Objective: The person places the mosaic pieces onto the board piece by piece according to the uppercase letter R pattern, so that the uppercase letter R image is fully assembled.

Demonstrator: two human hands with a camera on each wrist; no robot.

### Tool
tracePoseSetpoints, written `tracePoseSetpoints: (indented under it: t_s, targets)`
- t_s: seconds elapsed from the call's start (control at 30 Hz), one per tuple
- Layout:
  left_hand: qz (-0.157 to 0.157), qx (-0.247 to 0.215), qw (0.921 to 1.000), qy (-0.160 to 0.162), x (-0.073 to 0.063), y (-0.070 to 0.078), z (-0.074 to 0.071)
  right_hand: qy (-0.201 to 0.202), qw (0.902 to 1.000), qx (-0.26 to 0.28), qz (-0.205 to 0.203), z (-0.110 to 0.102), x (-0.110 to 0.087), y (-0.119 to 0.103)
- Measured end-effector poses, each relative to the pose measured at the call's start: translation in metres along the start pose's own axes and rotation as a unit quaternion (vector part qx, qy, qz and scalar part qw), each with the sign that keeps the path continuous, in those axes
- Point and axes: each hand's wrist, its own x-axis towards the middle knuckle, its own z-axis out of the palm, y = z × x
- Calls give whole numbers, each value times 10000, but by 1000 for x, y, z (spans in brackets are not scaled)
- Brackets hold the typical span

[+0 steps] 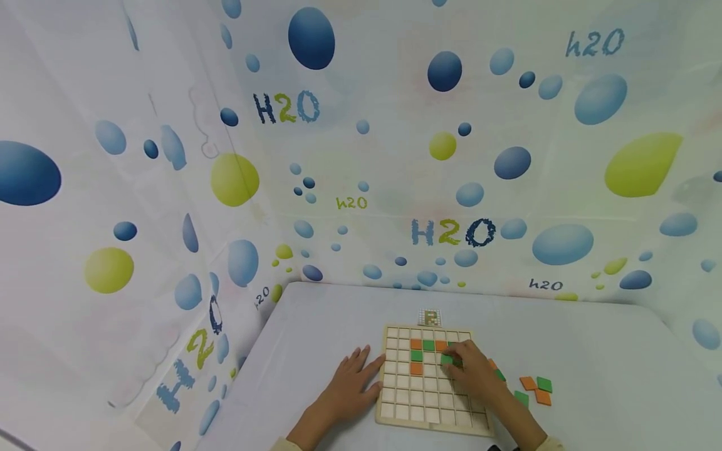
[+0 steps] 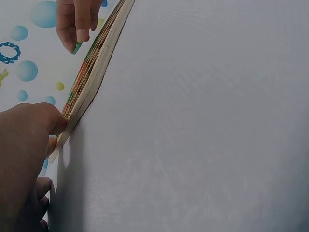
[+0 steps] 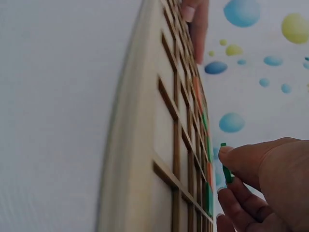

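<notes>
Gridded wooden board point(image 1: 417, 398), orange tiles point(image 1: 416, 369) and green tiles point(image 1: 416, 356) inside

We look into booth-like nook, walled at front and left by creased sheeting point(image 1: 395, 125) printed with blue and lime bubbles point(image 1: 311, 38), "H2O" lettering point(image 1: 286, 108). Pale table point(image 1: 598, 351) sits close against it. Home, lab or studio: we cannot tell.

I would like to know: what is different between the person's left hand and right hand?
The right hand pinches a green tile; the left hand holds no tile.
The left hand touches the left edge of the wooden grid board; the right hand is over the board's right part.
The left fingers are spread; the right ones bend.
Both hands are bare.
</notes>
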Motion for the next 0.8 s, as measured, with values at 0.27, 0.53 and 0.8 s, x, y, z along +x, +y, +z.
tracePoseSetpoints:
  t_s: [0.27, 0.53, 0.8]
  targets:
    - [-35, -7, 10000, -45, 0, 0, 1, -64, 9983, -417, -408, 18, 7, 0]
    - [-49, -40, 10000, -54, 0, -1, 0, 149, 9901, -860, -1097, 25, 7, 1]
    - [-25, -55, 10000, -33, 0, -1, 0, 161, 9851, -991, -1398, 27, 5, 0]
